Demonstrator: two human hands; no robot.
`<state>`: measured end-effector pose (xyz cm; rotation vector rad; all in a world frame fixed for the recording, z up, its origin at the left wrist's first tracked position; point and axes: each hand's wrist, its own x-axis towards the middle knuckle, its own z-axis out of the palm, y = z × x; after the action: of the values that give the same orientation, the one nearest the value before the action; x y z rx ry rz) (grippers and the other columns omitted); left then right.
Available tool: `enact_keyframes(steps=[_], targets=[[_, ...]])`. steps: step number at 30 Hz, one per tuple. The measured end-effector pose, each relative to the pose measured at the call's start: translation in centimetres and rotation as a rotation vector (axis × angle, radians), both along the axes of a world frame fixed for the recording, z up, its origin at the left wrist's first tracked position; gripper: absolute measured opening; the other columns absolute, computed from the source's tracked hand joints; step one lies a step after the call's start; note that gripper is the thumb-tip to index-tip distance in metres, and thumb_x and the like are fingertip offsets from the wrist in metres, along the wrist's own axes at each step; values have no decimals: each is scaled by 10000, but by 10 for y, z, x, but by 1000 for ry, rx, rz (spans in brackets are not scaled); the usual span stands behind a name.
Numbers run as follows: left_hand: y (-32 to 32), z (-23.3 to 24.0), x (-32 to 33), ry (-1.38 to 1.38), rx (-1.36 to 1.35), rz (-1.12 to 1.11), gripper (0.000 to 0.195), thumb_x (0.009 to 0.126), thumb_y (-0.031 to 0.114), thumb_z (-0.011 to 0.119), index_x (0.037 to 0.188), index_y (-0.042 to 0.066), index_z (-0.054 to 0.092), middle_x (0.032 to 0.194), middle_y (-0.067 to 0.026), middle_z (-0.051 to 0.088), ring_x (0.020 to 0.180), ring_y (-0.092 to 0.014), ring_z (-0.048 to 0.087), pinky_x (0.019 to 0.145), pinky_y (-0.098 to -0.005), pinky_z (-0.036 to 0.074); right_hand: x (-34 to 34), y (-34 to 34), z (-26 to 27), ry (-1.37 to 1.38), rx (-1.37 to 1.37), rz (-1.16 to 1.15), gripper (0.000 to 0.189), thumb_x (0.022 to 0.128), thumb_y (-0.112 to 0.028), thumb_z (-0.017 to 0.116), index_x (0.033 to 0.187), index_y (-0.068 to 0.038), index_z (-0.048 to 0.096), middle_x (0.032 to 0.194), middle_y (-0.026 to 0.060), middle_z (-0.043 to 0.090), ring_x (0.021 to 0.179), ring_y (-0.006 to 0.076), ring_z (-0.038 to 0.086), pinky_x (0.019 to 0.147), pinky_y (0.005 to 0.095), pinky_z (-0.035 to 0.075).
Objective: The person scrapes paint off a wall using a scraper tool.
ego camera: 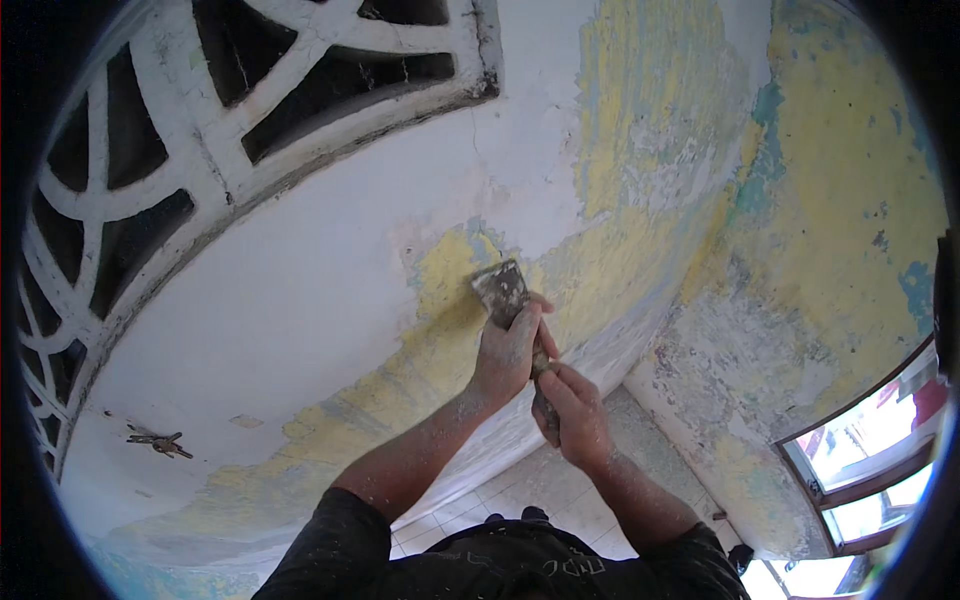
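Note:
A paint scraper with a wide metal blade (pixel 501 286) is held in both hands, its blade edge at the wall where yellow paint meets white. My left hand (pixel 510 349) grips it just below the blade, the thumb lying towards the metal. Lower down, my right hand (pixel 577 412) is closed around the end of the handle. Pale dust and flakes cover both forearms. Around the blade, the wall (pixel 450 277) shows patchy yellow and blue-green paint beside the white layer.
A white openwork vent grille (pixel 169 172) with dark openings is set in the wall at upper left. Wires stick out of the wall (pixel 161 442) at lower left. A second peeling wall (pixel 825 225) and a brown-framed window (pixel 862 450) stand at right. Floor tiles (pixel 502 495) lie below.

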<state>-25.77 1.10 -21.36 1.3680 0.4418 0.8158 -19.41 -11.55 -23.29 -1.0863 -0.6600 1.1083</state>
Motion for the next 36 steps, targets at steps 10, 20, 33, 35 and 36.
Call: enact_keyframes(steps=[10,20,33,35,36], targets=[[4,11,2,18,30,21,243,1016,248,444,1000,47,581,586,-45,572,503,-107,522,496,-280,420,3,5,11,-64,7,24,298,992,-322,515,915,-34,522,599,25,504,416,85,412,369,240,305],[12,20,9,-8,35,-32,268,1016,308,480,1028,56,568,640,-47,589,516,-103,528,473,-253,404,8,12,21,-122,17,7,310,995,-321,488,889,-33,530,592,19,497,414,94,417,383,244,304],[9,23,5,16,29,42,279,1014,271,447,995,28,582,586,-48,576,511,-120,531,508,-277,415,6,10,22,-144,12,11,333,1002,-335,481,925,-13,514,567,18,471,409,98,397,383,248,301],[-7,1,-1,14,15,30,273,1015,269,449,999,30,580,585,-45,575,513,-119,531,511,-277,417,-5,-2,-4,-108,29,0,330,1001,-332,479,922,-14,516,567,17,473,414,98,397,387,248,300],[-11,-3,-4,17,-2,27,267,1016,266,450,1004,32,578,584,-42,573,515,-119,531,513,-278,419,-9,-4,-7,-66,43,-3,326,1001,-329,478,919,-16,518,568,16,475,418,98,398,392,249,298]])
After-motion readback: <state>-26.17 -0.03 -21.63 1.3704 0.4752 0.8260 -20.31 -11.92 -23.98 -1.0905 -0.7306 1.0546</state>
